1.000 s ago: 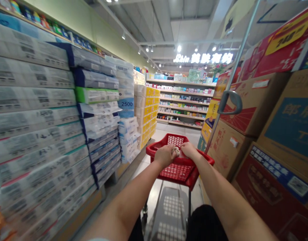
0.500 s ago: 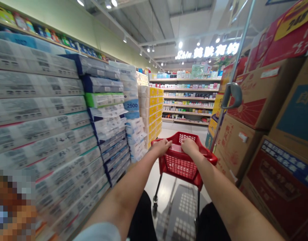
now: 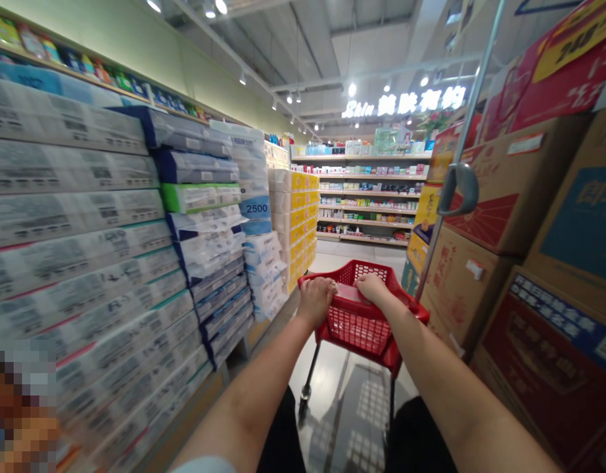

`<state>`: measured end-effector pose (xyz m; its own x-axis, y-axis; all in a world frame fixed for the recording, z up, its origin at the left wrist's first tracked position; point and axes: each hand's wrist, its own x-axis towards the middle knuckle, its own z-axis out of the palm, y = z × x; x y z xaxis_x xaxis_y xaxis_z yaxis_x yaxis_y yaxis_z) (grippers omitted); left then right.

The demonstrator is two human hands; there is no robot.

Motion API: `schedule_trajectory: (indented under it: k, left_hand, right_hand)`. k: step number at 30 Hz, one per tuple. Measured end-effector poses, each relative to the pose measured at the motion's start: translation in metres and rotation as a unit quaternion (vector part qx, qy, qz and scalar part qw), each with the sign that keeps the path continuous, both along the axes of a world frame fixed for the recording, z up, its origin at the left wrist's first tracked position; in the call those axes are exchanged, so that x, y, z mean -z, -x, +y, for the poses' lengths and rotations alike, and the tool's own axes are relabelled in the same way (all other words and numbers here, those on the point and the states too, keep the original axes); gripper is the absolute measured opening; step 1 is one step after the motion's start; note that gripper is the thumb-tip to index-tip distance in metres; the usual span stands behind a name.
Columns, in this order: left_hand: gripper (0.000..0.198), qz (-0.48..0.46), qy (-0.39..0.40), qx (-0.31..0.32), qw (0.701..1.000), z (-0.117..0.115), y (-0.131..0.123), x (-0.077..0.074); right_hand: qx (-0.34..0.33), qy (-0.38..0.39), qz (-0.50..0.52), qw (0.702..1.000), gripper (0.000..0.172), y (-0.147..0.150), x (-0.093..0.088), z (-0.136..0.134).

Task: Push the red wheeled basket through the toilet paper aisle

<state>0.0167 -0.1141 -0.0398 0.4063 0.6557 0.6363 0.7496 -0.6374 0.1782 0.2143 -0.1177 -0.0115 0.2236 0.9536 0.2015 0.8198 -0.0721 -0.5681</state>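
Note:
A red plastic shopping cart [image 3: 359,326] stands in front of me, its basket perforated and its frame on dark legs with wheels. My left hand [image 3: 317,299] is closed over the left part of its handle. On the handle's middle to right part lies my right hand [image 3: 372,288], its fingers wrapped over the bar. A pale pinkish panel [image 3: 349,293] on the handle shows between the two hands. The undersides of both hands are hidden.
Tall stacks of wrapped paper packs [image 3: 76,217] line the left side, with yellow-and-white packs [image 3: 300,217] beyond. Cardboard boxes [image 3: 480,276] and a metal pole [image 3: 443,203] with a grey handle flank the right. Stocked shelves [image 3: 367,194] stand ahead under a lit sign.
My left hand has shifted slightly on the handle, its wrist now more bent and its fingers over the bar. The stacks on the left have slid a little leftward in view.

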Motion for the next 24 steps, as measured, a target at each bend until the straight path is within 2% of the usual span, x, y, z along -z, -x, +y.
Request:
schedule_trajectory:
  k: [2, 4, 6, 8, 11, 14, 16, 18, 20, 22, 24]
  left_hand:
    - [0.034, 0.016, 0.016, 0.005, 1.0, 0.002, 0.001, -0.006]
    - [0.037, 0.059, 0.082, -0.025, 0.995, 0.01, -0.004, -0.019]
    - [0.036, 0.137, 0.145, -0.021, 0.98, 0.017, -0.012, -0.031]
    - [0.037, 0.167, 0.148, -0.027, 0.974, 0.016, -0.02, -0.033]
    - [0.041, 0.106, 0.075, -0.048, 0.99, -0.004, -0.023, -0.018]
    - [0.039, 0.053, -0.01, -0.011, 0.998, -0.027, -0.019, 0.001]
    - [0.036, 0.045, -0.015, -0.006, 0.999, -0.033, -0.018, 0.003]
    - [0.034, 0.05, 0.033, -0.036, 0.998, -0.028, -0.021, -0.008]
    - [0.036, 0.076, 0.105, -0.06, 0.99, -0.016, -0.027, -0.026]
    - [0.036, 0.141, 0.148, -0.038, 0.978, -0.006, -0.03, -0.04]
    - [0.035, 0.18, 0.154, -0.025, 0.971, -0.003, -0.028, -0.043]
  right_hand:
    - [0.0, 0.0, 0.008, 1.0, 0.026, -0.004, 0.002, -0.001]
    - [-0.001, 0.0, 0.015, 1.0, 0.027, -0.006, 0.003, -0.002]
    - [-0.005, 0.0, 0.019, 1.0, 0.027, -0.007, 0.004, -0.003]
    - [-0.011, -0.002, 0.02, 1.0, 0.027, -0.009, 0.004, -0.004]
    - [-0.013, -0.01, 0.023, 1.0, 0.025, -0.012, 0.005, -0.004]
    - [-0.004, -0.015, 0.032, 0.999, 0.025, -0.015, 0.007, -0.004]
    - [-0.006, -0.017, 0.04, 0.999, 0.025, -0.017, 0.008, -0.003]
    - [-0.013, -0.02, 0.041, 0.999, 0.025, -0.018, 0.008, -0.002]
    - [-0.016, -0.02, 0.034, 0.999, 0.026, -0.018, 0.008, -0.002]
    - [-0.019, -0.019, 0.026, 0.999, 0.027, -0.017, 0.008, -0.002]
    - [-0.023, -0.018, 0.025, 0.999, 0.027, -0.015, 0.008, -0.003]
